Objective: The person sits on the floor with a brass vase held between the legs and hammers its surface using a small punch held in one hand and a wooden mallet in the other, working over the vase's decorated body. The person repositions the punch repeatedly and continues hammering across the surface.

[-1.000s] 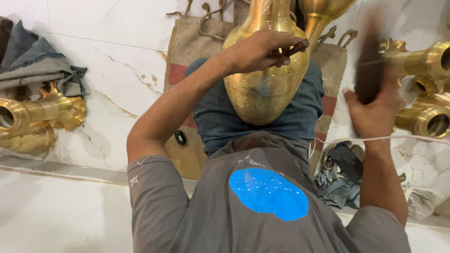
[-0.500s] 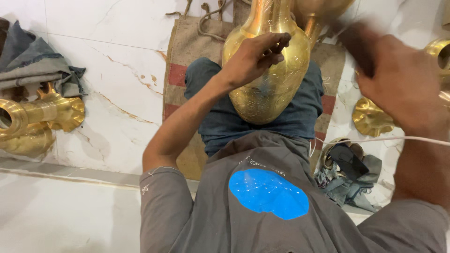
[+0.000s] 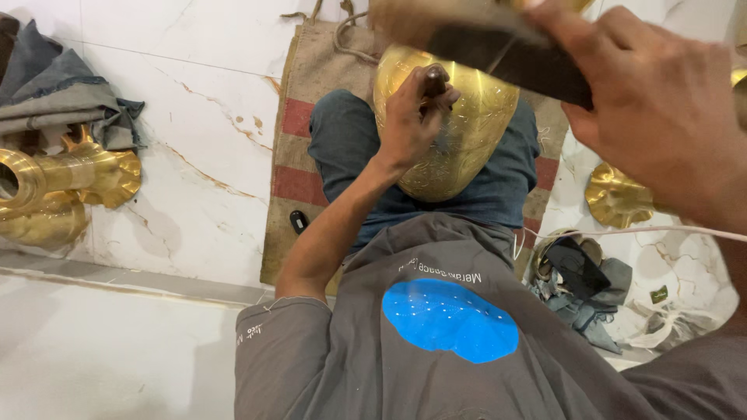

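A brass vessel (image 3: 467, 148) with engraved patterns lies across my lap, over my blue trousers. My left hand (image 3: 408, 124) rests on its upper side, shut on a small dark-tipped punch (image 3: 436, 78) pressed against the metal. Up close to the camera, my right hand (image 3: 661, 109) is shut on a dark, blurred hammer (image 3: 506, 50), held above the vessel's top. The vessel's neck is hidden behind that hammer and hand.
I sit on a burlap mat (image 3: 299, 132) with red stripes on a marble floor. Brass pieces (image 3: 62, 187) and grey cloth (image 3: 54, 93) lie at the left. At the right are a flared brass piece (image 3: 615, 194), a dark phone (image 3: 576, 264) on rags, and a white cord (image 3: 622, 232).
My right hand has swung the hammer from the right side up and over the vessel, close to the camera. My left hand has stayed on the vessel with the punch.
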`<state>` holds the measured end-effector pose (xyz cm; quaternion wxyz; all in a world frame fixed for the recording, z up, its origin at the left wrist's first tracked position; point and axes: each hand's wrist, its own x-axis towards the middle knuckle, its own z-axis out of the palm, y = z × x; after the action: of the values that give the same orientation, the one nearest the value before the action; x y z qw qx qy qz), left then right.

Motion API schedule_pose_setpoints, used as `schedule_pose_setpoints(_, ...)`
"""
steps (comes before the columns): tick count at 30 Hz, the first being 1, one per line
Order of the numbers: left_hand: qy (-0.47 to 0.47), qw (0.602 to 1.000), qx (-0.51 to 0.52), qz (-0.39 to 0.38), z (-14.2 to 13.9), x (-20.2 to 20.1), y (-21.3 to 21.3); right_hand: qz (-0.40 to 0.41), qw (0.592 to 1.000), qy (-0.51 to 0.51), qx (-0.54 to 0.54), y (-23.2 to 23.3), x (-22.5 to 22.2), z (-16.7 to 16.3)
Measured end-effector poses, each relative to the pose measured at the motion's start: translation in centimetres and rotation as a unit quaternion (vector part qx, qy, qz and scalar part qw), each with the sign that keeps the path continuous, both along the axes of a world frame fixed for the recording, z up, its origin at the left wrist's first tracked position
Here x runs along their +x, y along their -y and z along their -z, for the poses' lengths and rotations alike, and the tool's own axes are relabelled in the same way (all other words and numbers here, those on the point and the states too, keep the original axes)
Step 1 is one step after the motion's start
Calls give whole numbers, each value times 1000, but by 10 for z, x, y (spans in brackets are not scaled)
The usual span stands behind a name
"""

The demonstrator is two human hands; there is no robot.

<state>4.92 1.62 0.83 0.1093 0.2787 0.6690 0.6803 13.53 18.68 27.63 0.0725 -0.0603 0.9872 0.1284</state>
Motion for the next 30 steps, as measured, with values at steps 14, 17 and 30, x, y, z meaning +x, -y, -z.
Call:
schedule_pose_setpoints(14,-161,904,-84,387,-35,-83,-32,280,947,1,-154,-59,106,158)
schedule_pose_setpoints(17,-178,897,-42,403,-40,-86,-32,259,902,-172,-300,-64,117,181)
schedule_pose_setpoints(30,-198,906,-28,374,-39,-83,-27,236,959,-95,-126,-75,117,177)
